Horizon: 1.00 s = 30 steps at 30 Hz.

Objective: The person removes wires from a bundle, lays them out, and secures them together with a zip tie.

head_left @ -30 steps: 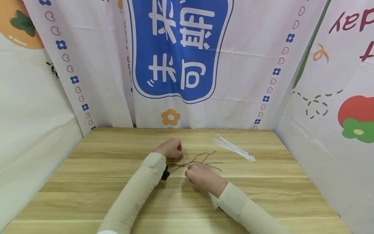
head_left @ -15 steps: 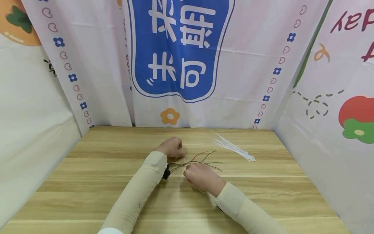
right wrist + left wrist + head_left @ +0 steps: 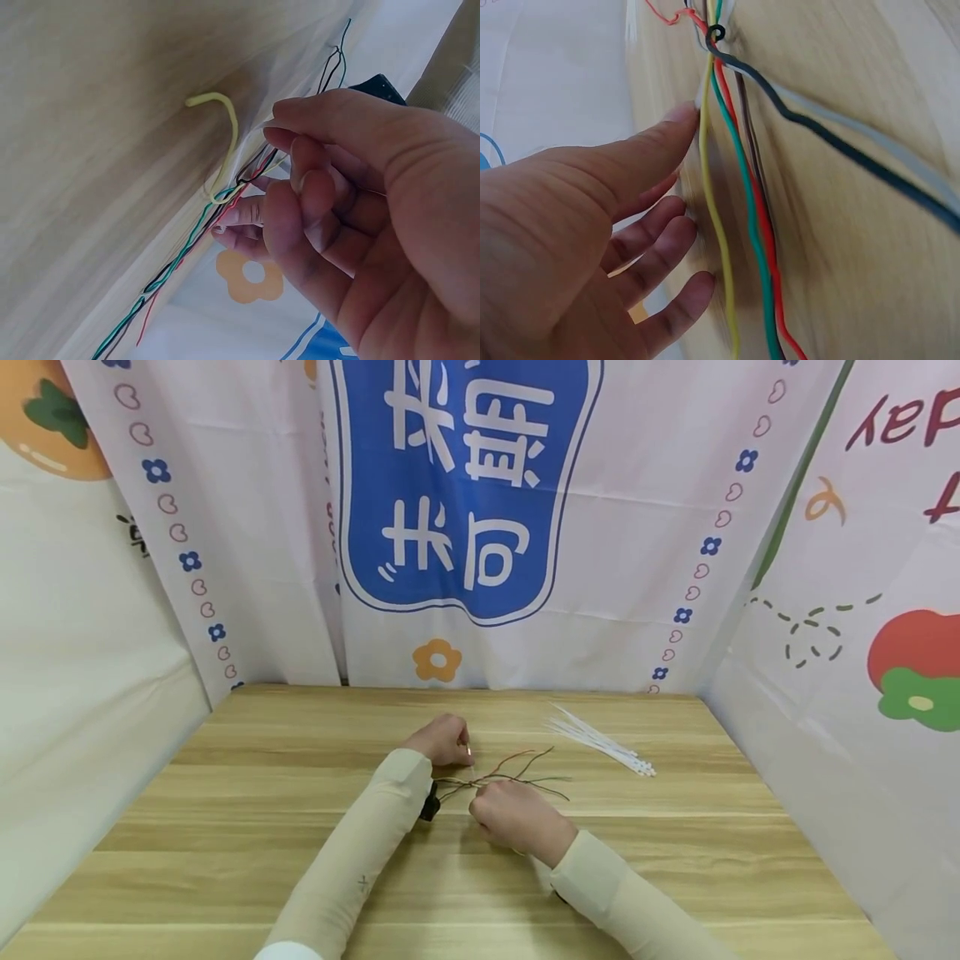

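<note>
A bundle of thin coloured wires (image 3: 471, 783) lies mid-table; yellow, green (image 3: 742, 165), red, brown, black and grey strands show in the left wrist view. A white cable tie (image 3: 253, 139) is at the bundle, partly hidden by fingers and wires. On the far side, my left hand (image 3: 444, 742) pinches one part of the tie between thumb and index finger, its other fingers loosely bent. Nearer me, my right hand (image 3: 521, 817) pinches another part, its remaining fingers curled. One yellow wire (image 3: 231, 142) bends away from the bundle in the right wrist view.
Several white cable ties (image 3: 603, 742) lie in a loose pile at the back right of the wooden table (image 3: 262, 827). Printed cloth (image 3: 637, 527) hangs behind and at both sides. A small black block (image 3: 430, 803) sits at my left wrist.
My left fingers have come down closer to the wires, and a short white end now sticks out above them. My right hand has shifted slightly left.
</note>
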{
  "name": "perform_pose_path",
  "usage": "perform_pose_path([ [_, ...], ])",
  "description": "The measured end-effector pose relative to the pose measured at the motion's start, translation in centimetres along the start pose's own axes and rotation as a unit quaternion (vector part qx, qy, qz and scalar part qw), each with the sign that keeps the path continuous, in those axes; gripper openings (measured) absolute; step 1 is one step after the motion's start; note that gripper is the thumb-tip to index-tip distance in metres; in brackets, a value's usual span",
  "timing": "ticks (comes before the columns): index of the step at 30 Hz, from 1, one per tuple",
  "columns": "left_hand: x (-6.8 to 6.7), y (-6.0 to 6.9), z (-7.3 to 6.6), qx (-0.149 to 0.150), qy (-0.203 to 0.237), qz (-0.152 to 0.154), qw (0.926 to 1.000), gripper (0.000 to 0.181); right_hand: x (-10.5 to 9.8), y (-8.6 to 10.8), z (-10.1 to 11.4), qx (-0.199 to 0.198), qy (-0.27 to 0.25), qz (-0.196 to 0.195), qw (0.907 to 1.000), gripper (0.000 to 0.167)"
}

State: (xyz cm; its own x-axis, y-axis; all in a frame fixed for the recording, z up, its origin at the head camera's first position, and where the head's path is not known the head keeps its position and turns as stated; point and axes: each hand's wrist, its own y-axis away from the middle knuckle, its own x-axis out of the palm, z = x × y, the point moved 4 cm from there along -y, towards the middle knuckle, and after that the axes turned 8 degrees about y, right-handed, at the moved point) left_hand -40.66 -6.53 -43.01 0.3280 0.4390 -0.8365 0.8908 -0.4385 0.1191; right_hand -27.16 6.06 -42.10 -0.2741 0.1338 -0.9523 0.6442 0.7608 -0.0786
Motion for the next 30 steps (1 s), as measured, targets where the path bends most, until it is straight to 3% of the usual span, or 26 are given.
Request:
perform_pose_path([
  [5,0.3,-0.2,-0.2,0.021,0.012,0.007,0.9997,0.022,-0.1,0.0,0.0,0.004,-0.006,0.008,0.9999,0.040],
  [10,0.9,0.0,-0.1,0.021,0.057,0.003,0.9981,0.022,-0.2,0.0,0.0,0.002,-0.005,0.003,1.0000,0.038],
  [17,1.1,0.0,0.1,0.002,0.111,-0.051,0.9925,0.041,-0.3,0.0,-0.4,0.005,-0.054,0.008,0.9985,0.037],
  [21,1.2,0.1,0.3,-0.004,0.138,-0.082,0.9870,0.029,-0.6,0.0,-0.9,0.008,-0.081,-0.009,0.9966,0.031],
  [24,1.2,0.3,0.1,0.013,0.147,-0.089,0.9850,0.016,-1.1,0.0,-1.1,0.023,-0.096,-0.035,0.9945,0.024],
  [30,1.2,0.6,-0.2,0.048,0.142,-0.099,0.9838,0.009,-1.7,-0.1,-1.7,0.083,-0.130,-0.068,0.9858,0.007],
])
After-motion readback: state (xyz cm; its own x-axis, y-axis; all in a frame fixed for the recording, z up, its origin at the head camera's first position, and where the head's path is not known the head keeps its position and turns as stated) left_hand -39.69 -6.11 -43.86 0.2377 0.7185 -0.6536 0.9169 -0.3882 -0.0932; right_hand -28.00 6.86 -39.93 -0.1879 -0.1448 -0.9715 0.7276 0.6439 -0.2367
